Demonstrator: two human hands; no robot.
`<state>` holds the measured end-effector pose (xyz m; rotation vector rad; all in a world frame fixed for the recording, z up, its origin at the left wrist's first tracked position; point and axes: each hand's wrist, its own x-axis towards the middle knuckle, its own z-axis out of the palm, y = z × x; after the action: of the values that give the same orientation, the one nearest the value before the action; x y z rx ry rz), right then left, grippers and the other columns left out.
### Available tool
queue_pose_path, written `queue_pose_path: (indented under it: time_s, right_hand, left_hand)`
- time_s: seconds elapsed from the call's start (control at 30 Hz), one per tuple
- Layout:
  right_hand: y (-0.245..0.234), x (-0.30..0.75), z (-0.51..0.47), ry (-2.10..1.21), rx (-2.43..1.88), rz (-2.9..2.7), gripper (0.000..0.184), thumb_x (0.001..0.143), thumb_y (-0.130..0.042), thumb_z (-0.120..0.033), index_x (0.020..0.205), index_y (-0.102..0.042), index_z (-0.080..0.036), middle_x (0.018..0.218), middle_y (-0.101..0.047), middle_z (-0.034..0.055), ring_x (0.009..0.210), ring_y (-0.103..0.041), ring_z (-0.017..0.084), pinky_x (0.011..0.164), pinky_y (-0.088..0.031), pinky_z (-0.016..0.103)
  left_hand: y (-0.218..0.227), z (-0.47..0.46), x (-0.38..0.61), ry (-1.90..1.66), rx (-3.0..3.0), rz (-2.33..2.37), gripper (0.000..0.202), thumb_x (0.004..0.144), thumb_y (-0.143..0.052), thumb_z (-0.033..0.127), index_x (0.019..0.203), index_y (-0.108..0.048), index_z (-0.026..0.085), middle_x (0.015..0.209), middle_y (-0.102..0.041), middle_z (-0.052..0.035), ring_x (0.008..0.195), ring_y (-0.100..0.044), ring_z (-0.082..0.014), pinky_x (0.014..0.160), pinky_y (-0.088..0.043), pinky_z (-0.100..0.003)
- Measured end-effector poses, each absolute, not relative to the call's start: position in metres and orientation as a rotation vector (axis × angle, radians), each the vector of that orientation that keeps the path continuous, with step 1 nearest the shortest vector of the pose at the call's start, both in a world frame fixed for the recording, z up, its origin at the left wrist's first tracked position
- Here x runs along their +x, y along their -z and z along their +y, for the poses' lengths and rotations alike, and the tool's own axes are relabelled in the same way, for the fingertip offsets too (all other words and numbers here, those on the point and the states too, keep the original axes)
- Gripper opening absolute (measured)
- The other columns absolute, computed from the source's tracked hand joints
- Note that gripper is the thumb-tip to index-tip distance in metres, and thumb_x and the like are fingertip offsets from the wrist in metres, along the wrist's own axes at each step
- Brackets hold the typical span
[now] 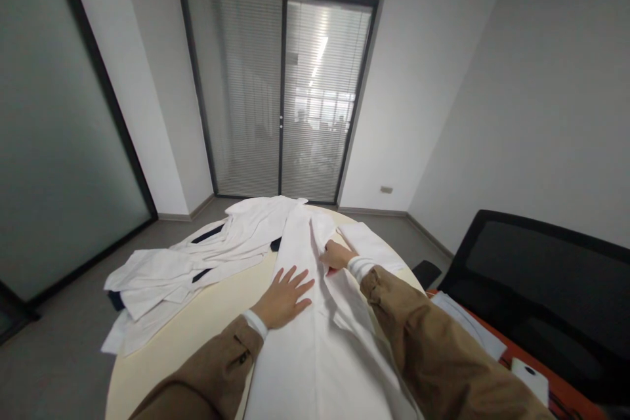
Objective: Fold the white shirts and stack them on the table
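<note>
A long white coat (pixel 315 354) lies lengthwise across the round cream table (pixel 197 341), its far end folded and rumpled. My left hand (pixel 284 298) rests flat with fingers spread, the fingertips at the coat's left edge. My right hand (pixel 337 256) sits farther up on the coat, its fingers bunched into a fold of the white cloth. Both forearms wear tan sleeves with white cuffs. To the left, a heap of other white garments (pixel 197 269) with dark navy patches overlaps the table's edge.
A black mesh chair back (pixel 541 282) stands at the right beside an orange surface (pixel 556 384) holding papers (pixel 467 325) and a white device (pixel 530 377). Grey floor surrounds the table. A glass door with blinds (pixel 280 92) stands ahead, with a frosted glass wall (pixel 63 131) at the left.
</note>
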<state>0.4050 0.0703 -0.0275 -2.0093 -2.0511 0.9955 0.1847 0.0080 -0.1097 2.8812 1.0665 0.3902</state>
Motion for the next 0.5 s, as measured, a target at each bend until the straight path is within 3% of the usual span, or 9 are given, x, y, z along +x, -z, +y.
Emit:
queue_pose_path:
  time_s: [0.07,0.17,0.27,0.4,0.5]
  right_hand:
    - [0.030,0.400,0.064,-1.186,-2.002,-1.977,0.059,0.085,-0.068,-0.040,0.130,-0.044,-0.011,0.080,-0.072,0.0095,0.069,-0.071,0.022,0.062,-0.059,0.032]
    - [0.030,0.400,0.058,-1.486,-1.907,-1.896,0.068,0.084,-0.070,-0.039,0.134,-0.033,-0.013,0.078,-0.071,0.0032,0.065,-0.070,0.016,0.061,-0.058,0.027]
    - [0.028,0.410,0.054,-1.541,-1.882,-1.944,0.063,0.077,-0.077,-0.033,0.126,-0.041,-0.016,0.077,-0.069,-0.0012,0.062,-0.067,0.012,0.061,-0.055,0.022]
    - [0.029,0.429,0.050,-1.612,-1.801,-2.073,0.048,0.072,-0.080,-0.035,0.109,-0.056,-0.017,0.077,-0.067,-0.0014,0.062,-0.066,0.011,0.061,-0.052,0.021]
    - [0.037,0.440,0.048,-1.242,-1.586,-2.272,0.039,0.077,-0.074,-0.030,0.112,-0.062,-0.018,0.079,-0.066,-0.0010,0.066,-0.062,0.011,0.068,-0.050,0.024]
  left_hand:
    - [0.110,0.009,0.184,-0.409,2.883,1.052,0.050,0.100,-0.037,0.049,0.148,-0.036,0.038,0.158,-0.033,-0.0012,0.146,-0.026,-0.0316,0.115,-0.024,-0.059]
    - [0.110,0.009,0.184,-0.417,2.863,1.040,0.050,0.099,-0.039,0.048,0.148,-0.037,0.035,0.157,-0.035,-0.0022,0.145,-0.027,-0.0306,0.116,-0.024,-0.058]
    - [0.109,0.011,0.183,-0.414,2.833,1.051,0.053,0.099,-0.041,0.047,0.149,-0.036,0.032,0.155,-0.038,-0.0037,0.145,-0.029,-0.0288,0.116,-0.024,-0.056]
    - [0.108,0.014,0.181,-0.404,2.814,1.127,0.049,0.099,-0.040,0.046,0.146,-0.041,0.032,0.154,-0.040,-0.0038,0.145,-0.030,-0.0284,0.116,-0.023,-0.057]
    - [0.108,0.017,0.179,-0.411,2.819,1.190,0.046,0.099,-0.042,0.045,0.144,-0.045,0.033,0.154,-0.040,-0.0033,0.144,-0.030,-0.0303,0.116,-0.022,-0.058]
